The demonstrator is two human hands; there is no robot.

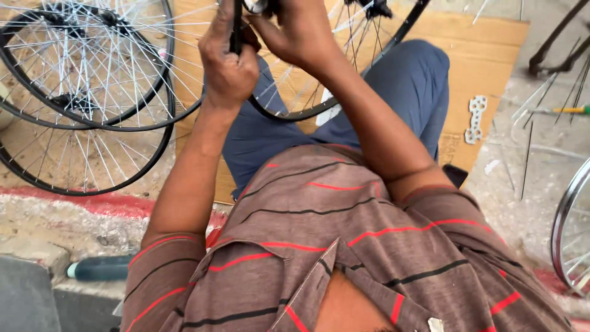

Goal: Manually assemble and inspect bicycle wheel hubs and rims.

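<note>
Head view. The left hand (228, 64) is closed in a fist around the black rim (236, 27) of a spoked wheel (319, 92) held upright over the lap. The fingers wrap the rim fully. The right hand (295, 31) is curled near the top edge of the frame, its fingers closed toward a small metal part (255, 5) at the rim; the exact grip cannot be told, since the fingertips are cut off by the frame edge. The wheel stands between the knees, its lower arc passing in front of the blue trousers (405, 86) and above the cardboard (485, 55) on the ground.

Handling, as a judgement: the rim is stiff and light for its size; the thin spokes are springy and bend easily, so they are poor places to hold. The rim edge is the sound place to grip, as the left hand does. Painted metal may be slick.

Surroundings. Two more spoked wheels (86, 92) lie stacked at the left, overlapping, apart from the hands. A flat multi-hole wrench (475, 118) lies on the cardboard to the right. A tool with a yellow handle (568, 110) lies near loose spokes at the far right. Part of a chromed rim (568, 227) shows at the right edge. A dark green handle (101, 268) lies on the ground at lower left.
</note>
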